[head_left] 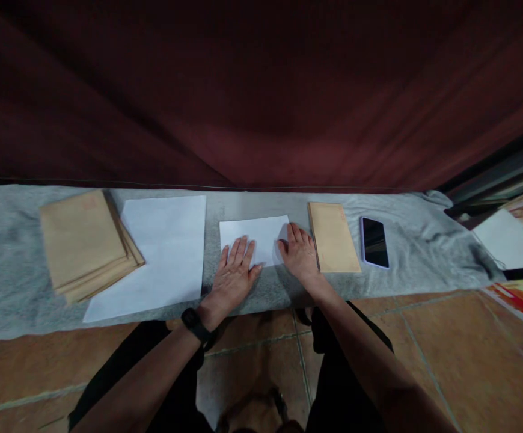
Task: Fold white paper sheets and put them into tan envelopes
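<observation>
Well left of the left grip (233, 273), the left envelopes (83, 240) are lying askew, covering part of the sheet (166, 252), which is filling the space up to that grip and nearly reaching the near edge of the desk (428, 246). The left grip is lying palm down, fingers apart, clamping nothing, and pressing on the paper (268, 237), which is sitting flat between and under both grips. The right grip (298, 252) is resting on its right end, fingers closer together, thumb apart, also clamping nothing. The step in hand is apparently flattening or steadying the paper; lifting it would be calling for a fingertip under an edge, and the far edge is lying uncovered. Just right of the right grip, the right envelopes (336, 237) are leaving little sideways room; beyond them the phone (375, 242) is lying. Ahead of both grips, bare desk is giving some room; nearer, only a narrow strip is remaining.
</observation>
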The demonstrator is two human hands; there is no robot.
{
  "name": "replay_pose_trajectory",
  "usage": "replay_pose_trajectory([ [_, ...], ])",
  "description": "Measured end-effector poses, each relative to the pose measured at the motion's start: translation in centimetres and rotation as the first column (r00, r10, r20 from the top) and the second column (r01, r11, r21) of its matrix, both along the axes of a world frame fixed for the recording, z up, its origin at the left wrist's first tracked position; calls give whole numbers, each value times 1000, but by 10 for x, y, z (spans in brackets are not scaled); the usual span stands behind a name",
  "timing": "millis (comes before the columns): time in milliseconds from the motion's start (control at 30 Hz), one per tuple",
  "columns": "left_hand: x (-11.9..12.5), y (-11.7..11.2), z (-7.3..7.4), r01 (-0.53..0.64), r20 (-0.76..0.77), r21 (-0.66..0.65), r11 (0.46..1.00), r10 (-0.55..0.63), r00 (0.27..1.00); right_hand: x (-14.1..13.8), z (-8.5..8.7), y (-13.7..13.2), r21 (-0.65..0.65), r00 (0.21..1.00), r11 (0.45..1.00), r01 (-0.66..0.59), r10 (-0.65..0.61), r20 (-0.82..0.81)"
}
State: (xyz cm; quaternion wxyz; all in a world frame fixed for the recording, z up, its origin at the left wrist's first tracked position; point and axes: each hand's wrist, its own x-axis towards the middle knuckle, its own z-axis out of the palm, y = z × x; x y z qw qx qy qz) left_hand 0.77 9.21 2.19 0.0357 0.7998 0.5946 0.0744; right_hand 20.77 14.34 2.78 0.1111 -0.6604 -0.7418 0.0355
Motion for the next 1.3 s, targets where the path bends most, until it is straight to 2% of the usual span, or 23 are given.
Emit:
replay_pose_trajectory([
  [233, -4, 3, 0, 31, -21, -10, 999, -31, 999, 5, 18, 7, -65, 992, 990, 124, -125, -14],
  [367, -7, 7, 1, 66, -23, -3, 998, -66, 998, 7, 25, 9, -154, 984, 973, 173, -179, -26],
  [667, -5, 5, 1, 92, -5, 10, 996, -92, 996, 12, 25, 18, -281, 974, 942, 186, -214, -72],
  [867, -2, 6, 4, 161, 14, -2, 987, -161, 987, 11, 29, 18, -335, 976, 922, 196, -216, -23],
  [1000, 3, 7, 5, 194, 32, -2, 981, -193, 981, 8, 31, 16, -324, 978, 925, 201, -209, 11],
  [1167, 11, 17, 5, 163, 36, -6, 987, -162, 986, 6, 30, 13, -313, 980, 930, 193, -198, 17],
  [1233, 13, 21, 5, 139, 39, -10, 990, -139, 990, 5, 28, 10, -244, 983, 953, 179, -182, 13],
  [1300, 15, 23, 4, 119, 42, -11, 993, -118, 992, 3, 25, 7, -119, 988, 981, 157, -156, 15],
])
